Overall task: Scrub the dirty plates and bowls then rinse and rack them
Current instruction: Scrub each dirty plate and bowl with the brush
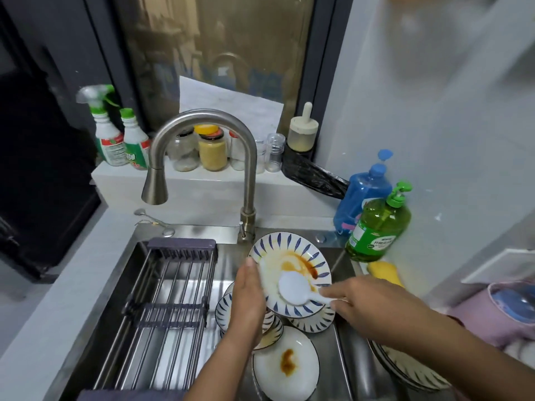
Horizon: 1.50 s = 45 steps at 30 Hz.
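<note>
Landmark: tap, standing at the back rim of the sink.

Plate, one, blue-leaf rim, orange sauce smeared across the well. Held tilted above the sink, just in front of the tap base. Left hand grips its left rim, thumb on the upper edge, likely to steady it and turn the soiled face up for clearing.

Spoon, one, white, lying bowl-down in the plate. Right hand pinches the handle at the plate's right rim; judged to be lifting the spoon out so the plate can be scrubbed.

Stacked dishes, same pattern, under the held plate in the sink. At least three rims show; exact count cannot be told. Judged to be waiting, unscrubbed.

Oval plate, one, white, with a brown stain, nearest the viewer in the sink.

Further plates, same pattern, a stack on the tabletop right of the sink; count unclear.

Rack, one, wire with grey ends, spanning the sink left of the tap; no dishes on it, so nothing racked yet.

Soap bottles: one green, one blue, both right of the tap, within reach. Sponge, one, yellow, before the green bottle.

Spray bottles, two, left of the tap. Jars, several, behind it.
</note>
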Each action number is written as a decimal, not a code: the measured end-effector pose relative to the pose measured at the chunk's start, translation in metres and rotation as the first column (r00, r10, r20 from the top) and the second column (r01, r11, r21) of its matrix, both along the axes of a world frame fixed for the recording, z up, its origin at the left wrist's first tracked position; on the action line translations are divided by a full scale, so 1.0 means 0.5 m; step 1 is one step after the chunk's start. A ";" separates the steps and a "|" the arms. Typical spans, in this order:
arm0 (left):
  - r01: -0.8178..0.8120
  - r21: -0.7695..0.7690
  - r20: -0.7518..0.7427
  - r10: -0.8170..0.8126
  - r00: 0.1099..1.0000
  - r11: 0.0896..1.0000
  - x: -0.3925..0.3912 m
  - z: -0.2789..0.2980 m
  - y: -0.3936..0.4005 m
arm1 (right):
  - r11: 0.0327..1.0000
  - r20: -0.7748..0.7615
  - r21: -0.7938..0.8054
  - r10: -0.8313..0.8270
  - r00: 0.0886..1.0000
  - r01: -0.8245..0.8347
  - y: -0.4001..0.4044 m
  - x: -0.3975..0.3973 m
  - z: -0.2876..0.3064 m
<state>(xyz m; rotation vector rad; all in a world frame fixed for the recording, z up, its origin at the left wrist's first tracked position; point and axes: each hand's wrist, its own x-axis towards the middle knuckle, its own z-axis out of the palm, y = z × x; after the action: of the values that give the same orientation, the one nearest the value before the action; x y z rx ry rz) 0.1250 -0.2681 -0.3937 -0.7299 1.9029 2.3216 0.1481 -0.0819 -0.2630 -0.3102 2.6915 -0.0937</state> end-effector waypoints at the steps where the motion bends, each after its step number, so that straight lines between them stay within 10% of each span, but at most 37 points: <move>1: -0.003 0.006 0.000 0.003 1.000 1.000 -0.001 0.004 -0.003 | 0.999 -0.012 0.040 -0.022 1.000 0.022 0.013 -0.001 0.007; 14: 0.133 0.020 0.018 -0.134 0.991 0.991 0.041 0.043 0.030 | 0.998 0.001 -0.062 -0.003 1.000 0.003 0.008 -0.012 0.016; 21: 0.138 -0.014 -0.055 -0.139 0.989 0.990 0.047 0.043 0.050 | 0.996 -0.237 0.073 -0.026 0.971 0.045 0.049 -0.022 0.024; 34: -0.047 -0.002 -0.085 0.047 0.995 0.999 0.033 0.042 0.085 | 0.975 0.036 -0.183 -0.122 0.992 0.126 0.020 0.056 0.018; 40: 0.049 0.047 -0.090 -0.044 0.995 0.998 0.070 0.059 0.094 | 0.982 -0.127 0.028 -0.181 0.975 0.185 0.056 0.018 0.032; 45: 0.087 0.024 -0.080 -0.085 0.993 0.996 0.077 0.037 0.113 | 0.928 -0.057 -0.298 -0.249 0.967 0.221 0.044 0.007 0.006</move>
<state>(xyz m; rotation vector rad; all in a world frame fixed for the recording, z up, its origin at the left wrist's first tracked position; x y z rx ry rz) 0.1633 -0.2116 -0.3752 -0.5498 1.8897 2.3521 0.1517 -0.0598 -0.2600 -0.0756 2.7965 -0.5636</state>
